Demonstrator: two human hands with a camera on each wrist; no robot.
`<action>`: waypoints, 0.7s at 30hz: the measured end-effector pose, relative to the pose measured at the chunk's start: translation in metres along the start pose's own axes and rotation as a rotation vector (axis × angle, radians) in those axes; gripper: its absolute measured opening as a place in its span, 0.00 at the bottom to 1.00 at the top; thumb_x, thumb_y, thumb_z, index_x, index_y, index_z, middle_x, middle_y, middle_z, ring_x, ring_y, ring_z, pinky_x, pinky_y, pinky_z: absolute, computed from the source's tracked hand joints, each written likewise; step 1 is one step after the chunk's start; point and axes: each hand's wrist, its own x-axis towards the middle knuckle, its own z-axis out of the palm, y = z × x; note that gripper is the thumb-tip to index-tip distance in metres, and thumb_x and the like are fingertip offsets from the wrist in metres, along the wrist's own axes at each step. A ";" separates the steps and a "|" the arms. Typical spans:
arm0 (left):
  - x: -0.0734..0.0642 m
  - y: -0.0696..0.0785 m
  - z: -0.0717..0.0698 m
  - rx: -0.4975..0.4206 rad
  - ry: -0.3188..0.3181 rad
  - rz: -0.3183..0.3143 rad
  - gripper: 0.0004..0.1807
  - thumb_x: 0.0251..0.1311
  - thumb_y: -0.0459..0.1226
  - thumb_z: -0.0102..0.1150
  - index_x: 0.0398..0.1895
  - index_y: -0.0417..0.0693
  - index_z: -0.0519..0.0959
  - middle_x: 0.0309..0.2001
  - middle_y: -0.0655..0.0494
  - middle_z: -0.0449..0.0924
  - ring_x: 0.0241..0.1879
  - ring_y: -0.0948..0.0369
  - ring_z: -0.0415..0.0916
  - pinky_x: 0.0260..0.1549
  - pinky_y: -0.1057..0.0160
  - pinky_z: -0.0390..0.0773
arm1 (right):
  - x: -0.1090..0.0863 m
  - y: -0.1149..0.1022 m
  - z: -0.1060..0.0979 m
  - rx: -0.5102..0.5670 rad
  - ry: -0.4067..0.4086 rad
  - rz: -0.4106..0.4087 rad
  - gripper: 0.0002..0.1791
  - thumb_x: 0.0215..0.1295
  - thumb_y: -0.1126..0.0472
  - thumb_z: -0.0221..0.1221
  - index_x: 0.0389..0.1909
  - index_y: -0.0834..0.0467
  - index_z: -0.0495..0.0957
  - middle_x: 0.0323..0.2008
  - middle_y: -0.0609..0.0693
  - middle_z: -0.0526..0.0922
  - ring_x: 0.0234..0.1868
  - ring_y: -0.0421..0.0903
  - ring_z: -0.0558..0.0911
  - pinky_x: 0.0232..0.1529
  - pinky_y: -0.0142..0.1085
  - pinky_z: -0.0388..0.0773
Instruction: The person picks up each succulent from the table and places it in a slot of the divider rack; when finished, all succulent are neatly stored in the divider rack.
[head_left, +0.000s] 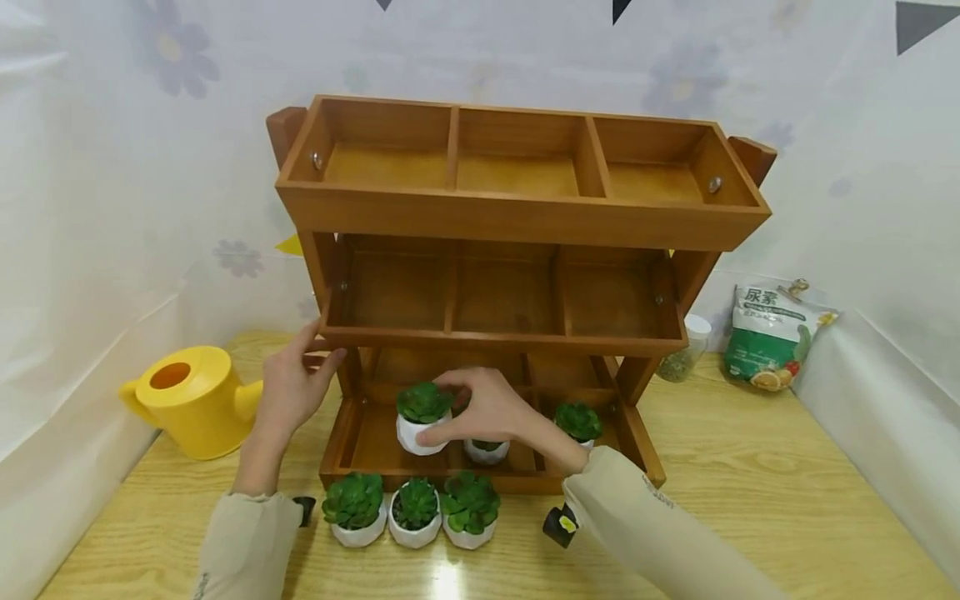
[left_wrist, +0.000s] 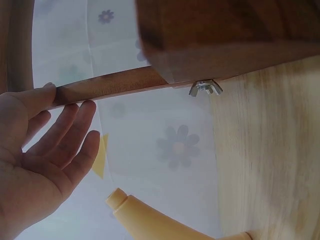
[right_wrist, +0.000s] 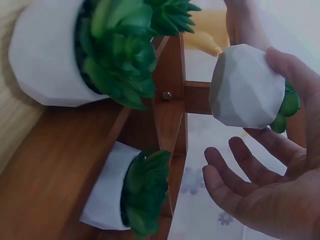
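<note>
My right hand (head_left: 489, 407) pinches a small potted succulent (head_left: 420, 433) by its white faceted pot, upright over the left bottom compartment of a wooden tiered plant stand (head_left: 517, 221). The right wrist view shows the thumb and index finger on this pot (right_wrist: 246, 87), the other fingers spread. My left hand (head_left: 291, 387) holds the left end of the middle tier; in the left wrist view its thumb and fingertips lie on opposite sides of a wooden bar (left_wrist: 112, 85). Two more succulents stand in the bottom tier: one in the middle (head_left: 486, 451), partly hidden, and another at right (head_left: 578, 422).
Several potted succulents (head_left: 415, 512) stand in a row before the stand. A yellow watering can (head_left: 198, 404) is at the left. Right of the stand are a lidded clear jar (head_left: 684, 354) and a clipped green-and-white bag (head_left: 772, 337). White sheeting (head_left: 847, 200) surrounds the table.
</note>
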 end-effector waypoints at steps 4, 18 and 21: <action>-0.001 -0.002 0.001 0.002 0.006 0.002 0.26 0.64 0.33 0.59 0.65 0.39 0.68 0.44 0.33 0.81 0.35 0.40 0.82 0.33 0.43 0.83 | 0.013 -0.004 0.003 -0.016 -0.034 0.007 0.37 0.46 0.47 0.72 0.57 0.58 0.77 0.49 0.52 0.82 0.37 0.42 0.80 0.36 0.32 0.78; 0.000 -0.001 0.000 0.004 0.026 0.016 0.26 0.63 0.32 0.60 0.64 0.37 0.69 0.43 0.32 0.81 0.35 0.39 0.82 0.32 0.43 0.82 | 0.044 -0.007 0.025 -0.124 -0.134 0.088 0.40 0.42 0.42 0.73 0.58 0.54 0.78 0.57 0.47 0.78 0.57 0.45 0.75 0.54 0.36 0.75; 0.000 0.000 0.000 0.001 0.022 0.012 0.25 0.63 0.32 0.59 0.64 0.38 0.69 0.43 0.32 0.81 0.35 0.39 0.82 0.32 0.43 0.82 | 0.052 -0.009 0.028 -0.166 -0.160 0.084 0.40 0.43 0.42 0.73 0.58 0.54 0.77 0.57 0.47 0.78 0.59 0.45 0.74 0.55 0.35 0.74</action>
